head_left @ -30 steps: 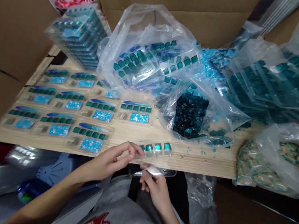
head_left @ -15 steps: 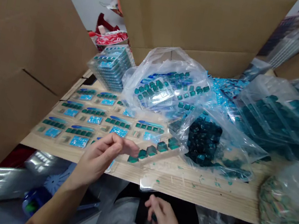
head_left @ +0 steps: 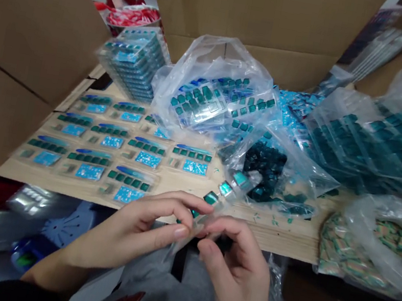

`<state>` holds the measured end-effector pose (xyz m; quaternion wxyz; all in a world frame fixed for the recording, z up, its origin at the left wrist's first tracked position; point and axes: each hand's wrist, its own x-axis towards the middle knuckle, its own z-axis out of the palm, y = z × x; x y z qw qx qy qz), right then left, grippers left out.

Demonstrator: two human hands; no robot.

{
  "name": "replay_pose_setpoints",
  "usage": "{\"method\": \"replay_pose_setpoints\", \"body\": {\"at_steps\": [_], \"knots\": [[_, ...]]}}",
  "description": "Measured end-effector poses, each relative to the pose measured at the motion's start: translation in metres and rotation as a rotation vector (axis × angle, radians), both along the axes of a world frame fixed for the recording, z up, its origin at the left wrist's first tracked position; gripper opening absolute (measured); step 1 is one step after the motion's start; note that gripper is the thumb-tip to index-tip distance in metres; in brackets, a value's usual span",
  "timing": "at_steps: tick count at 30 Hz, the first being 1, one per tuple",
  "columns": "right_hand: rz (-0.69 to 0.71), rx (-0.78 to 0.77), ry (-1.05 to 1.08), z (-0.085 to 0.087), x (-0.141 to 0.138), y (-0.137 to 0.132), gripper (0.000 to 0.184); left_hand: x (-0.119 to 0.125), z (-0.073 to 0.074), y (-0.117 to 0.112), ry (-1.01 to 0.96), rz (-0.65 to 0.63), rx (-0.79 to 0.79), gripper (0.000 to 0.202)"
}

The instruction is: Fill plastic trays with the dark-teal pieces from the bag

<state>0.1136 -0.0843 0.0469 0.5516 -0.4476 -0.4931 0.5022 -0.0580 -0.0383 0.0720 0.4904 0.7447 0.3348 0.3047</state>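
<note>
A clear plastic tray holding a row of dark green square pieces (head_left: 225, 188) is tilted above the table's front edge, in front of my body. My left hand (head_left: 148, 227) pinches its near left side between thumb and fingers. At the tray's near end, the thumb and fingertips of my right hand (head_left: 238, 266) come together; whatever lies between them is hidden. Left of my hands, several packed clear trays (head_left: 128, 183) lie in rows, each with green squares, a blue strip and a blue patterned packet.
A stack of packed trays (head_left: 134, 63) stands at the back left. Behind the hands are a bag of filled trays (head_left: 209, 102) and a bag of dark green pieces (head_left: 263, 169). More bagged trays (head_left: 390, 137) lie right. Cardboard (head_left: 264, 14) walls rise behind and at left.
The tray has been lifted and tilted towards me in my left hand. My right hand has come up from my lap to the tray's near end. The view has shifted slightly.
</note>
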Motion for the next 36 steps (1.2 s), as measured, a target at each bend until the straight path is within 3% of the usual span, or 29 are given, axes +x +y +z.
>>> {"method": "replay_pose_setpoints", "body": {"at_steps": [6, 8, 10, 15, 18, 22, 26, 29, 33, 36], "knots": [[-0.062, -0.008, 0.008, 0.001, -0.003, 0.001, 0.01, 0.001, 0.007, -0.001, 0.167, -0.042, 0.208, 0.016], [-0.088, -0.008, -0.015, -0.001, -0.005, 0.003, 0.01, 0.004, 0.006, -0.002, 0.203, -0.081, 0.3, 0.012], [-0.102, 0.008, -0.003, -0.004, -0.007, 0.007, 0.013, 0.007, 0.003, -0.004, 0.229, -0.1, 0.411, 0.02], [-0.149, 0.145, 0.083, -0.014, -0.01, 0.02, 0.012, 0.006, -0.015, 0.005, 0.294, 0.052, 0.72, 0.028], [-0.129, 0.102, 0.086, -0.024, -0.004, 0.026, 0.019, 0.004, -0.02, 0.041, 0.264, 0.238, 0.898, 0.027], [-0.004, -0.067, 0.209, -0.046, 0.008, 0.025, 0.02, 0.028, -0.02, 0.133, 0.268, 0.386, 1.162, 0.019], [0.051, -0.177, 0.368, -0.071, 0.012, 0.017, 0.013, 0.079, -0.031, 0.228, 0.554, 0.28, 1.034, 0.02], [0.03, -0.255, 0.45, -0.081, 0.015, 0.013, 0.022, 0.108, -0.044, 0.269, 0.61, 0.223, 0.966, 0.018], [-0.066, -0.301, 0.464, -0.073, 0.023, 0.011, 0.024, 0.107, -0.054, 0.277, 0.636, 0.214, 0.865, 0.015], [-0.17, -0.281, 0.433, -0.061, 0.029, 0.013, 0.02, 0.089, -0.052, 0.246, 0.512, 0.271, 0.781, 0.023]]}}
